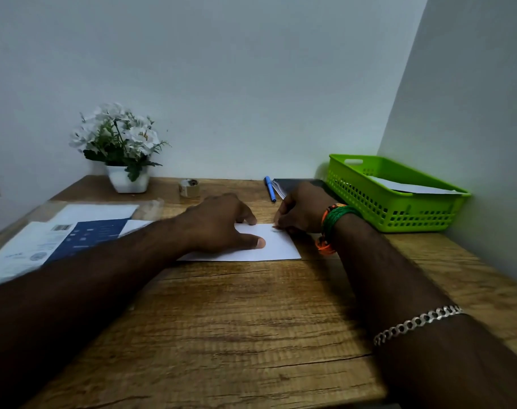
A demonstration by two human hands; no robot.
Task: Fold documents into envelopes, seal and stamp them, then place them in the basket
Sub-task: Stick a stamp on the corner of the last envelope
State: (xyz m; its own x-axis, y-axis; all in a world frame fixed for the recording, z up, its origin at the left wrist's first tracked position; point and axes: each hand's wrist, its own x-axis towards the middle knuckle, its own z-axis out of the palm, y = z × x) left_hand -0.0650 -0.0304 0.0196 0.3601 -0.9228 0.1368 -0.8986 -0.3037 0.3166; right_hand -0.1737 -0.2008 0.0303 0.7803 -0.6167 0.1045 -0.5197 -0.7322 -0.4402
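The flat white paper envelope [269, 246] lay long-axis left-right under both hands. The left hand [222, 222] pressed it with spread fingers; the right hand [298, 212], curled, pinched its far right corner. The green plastic basket [398, 208] sat nearer the right hand.

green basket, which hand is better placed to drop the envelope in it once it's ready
Right. The right hand already rests at the white envelope's right end, and the green basket sits just beyond that wrist. The left hand presses the envelope flat, farther from the basket.

one head-worn wide-angle view, looking forward and down over a desk [251, 320] from the near edge. both forearms reach away from the lens; the hands sit mid-frame, the wall [236, 84] behind, a side wall close on the right.
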